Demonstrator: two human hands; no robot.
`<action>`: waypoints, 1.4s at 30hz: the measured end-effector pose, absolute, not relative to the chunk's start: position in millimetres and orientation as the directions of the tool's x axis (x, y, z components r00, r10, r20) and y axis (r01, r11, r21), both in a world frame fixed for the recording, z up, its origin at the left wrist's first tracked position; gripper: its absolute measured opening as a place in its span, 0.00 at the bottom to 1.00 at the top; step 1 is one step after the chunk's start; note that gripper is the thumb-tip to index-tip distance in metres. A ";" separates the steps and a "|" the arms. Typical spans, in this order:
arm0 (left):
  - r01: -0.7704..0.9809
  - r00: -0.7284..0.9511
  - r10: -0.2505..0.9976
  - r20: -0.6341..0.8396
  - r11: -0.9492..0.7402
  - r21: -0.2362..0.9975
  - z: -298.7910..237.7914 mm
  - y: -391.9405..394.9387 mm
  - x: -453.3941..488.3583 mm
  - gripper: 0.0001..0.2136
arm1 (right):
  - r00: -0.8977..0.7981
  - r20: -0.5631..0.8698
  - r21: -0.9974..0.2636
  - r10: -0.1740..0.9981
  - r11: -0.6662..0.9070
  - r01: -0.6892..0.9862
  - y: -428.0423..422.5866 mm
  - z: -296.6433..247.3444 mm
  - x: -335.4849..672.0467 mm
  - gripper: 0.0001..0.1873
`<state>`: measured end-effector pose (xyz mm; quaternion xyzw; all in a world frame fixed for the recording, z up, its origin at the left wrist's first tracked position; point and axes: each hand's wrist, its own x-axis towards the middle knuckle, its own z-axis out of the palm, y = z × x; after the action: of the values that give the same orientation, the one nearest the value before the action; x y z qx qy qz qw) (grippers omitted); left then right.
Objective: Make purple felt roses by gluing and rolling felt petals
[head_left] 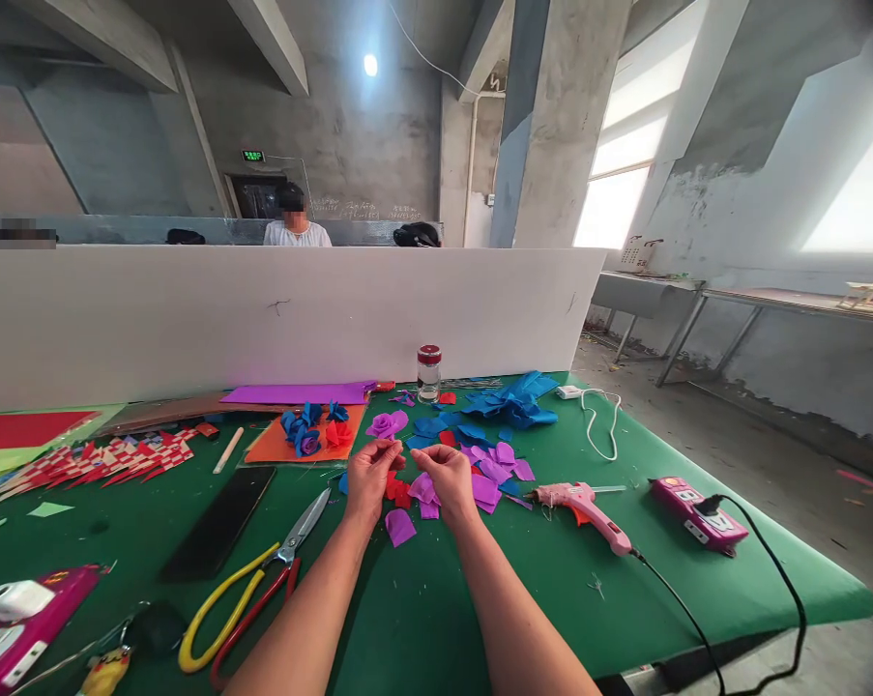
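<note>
My left hand is closed in a pinch, thumb and forefinger together. Just beyond its knuckles is a purple paper rose; whether the hand touches it I cannot tell. Opposite, my right hand also pinches, its fingertips a small gap from the left ones. Whatever is between the fingertips is too small to make out. Under and around both hands lie purple paper petals, red paper pieces and blue paper pieces. A single purple petal lies between my forearms.
A pink glue gun and a power strip lie right. Scissors and a black phone lie left. Paper flowers rest on an orange sheet. A red-lidded jar stands before a white partition; a person is behind it.
</note>
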<state>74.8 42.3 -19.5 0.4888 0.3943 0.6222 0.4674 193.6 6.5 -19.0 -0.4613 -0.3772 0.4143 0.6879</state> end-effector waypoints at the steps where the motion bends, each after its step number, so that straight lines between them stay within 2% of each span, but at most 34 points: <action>1: -0.194 -0.091 0.966 0.244 -0.257 0.947 -18.9 42.9 73.4 0.17 | 0.369 0.133 -0.941 0.920 0.234 -0.244 6.8 -19.3 193.5 0.18; 5: -0.149 -0.103 0.955 0.278 -0.291 0.945 -17.7 43.9 69.4 0.16 | 0.286 0.048 -0.863 0.957 0.184 -0.471 8.3 -20.2 192.7 0.20; 9: -0.159 -0.082 0.962 0.262 -0.272 0.949 -20.0 43.6 69.9 0.16 | 0.241 -0.008 -0.823 0.970 0.131 -0.553 10.0 -22.3 194.2 0.25; 12: -0.222 -0.053 0.973 0.224 -0.230 0.948 -21.8 42.6 71.9 0.17 | 0.271 0.000 -0.845 0.963 0.145 -0.515 10.2 -24.6 196.8 0.24; 18: -0.259 -0.013 0.985 0.171 -0.168 0.951 -19.0 37.5 74.5 0.18 | 0.367 0.104 -0.930 0.924 0.221 -0.294 8.1 -25.7 197.1 0.20; 27: -0.254 0.003 0.982 0.188 -0.181 0.950 -14.5 30.7 75.9 0.17 | 0.280 0.024 -0.906 0.960 0.139 -0.400 5.0 -24.7 195.6 0.19; 34: -0.160 -0.068 0.971 0.228 -0.236 0.958 -2.8 30.3 75.4 0.15 | 0.299 0.053 -0.934 0.953 0.153 -0.322 7.4 -29.1 199.6 0.18; 38: -0.149 -0.035 0.966 0.256 -0.259 0.954 4.5 27.1 68.2 0.12 | 0.323 0.078 -0.952 0.943 0.166 -0.257 4.7 -26.8 200.2 0.16; 42: -0.147 -0.016 0.972 0.234 -0.233 0.961 2.6 17.7 62.9 0.11 | 0.280 0.071 -0.940 0.957 0.158 -0.301 2.5 -24.2 199.7 0.19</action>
<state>62.9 17.7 2.6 0.5172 0.3987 0.5909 0.4737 199.7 2.5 -24.2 -0.4443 -0.3695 0.4729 0.6652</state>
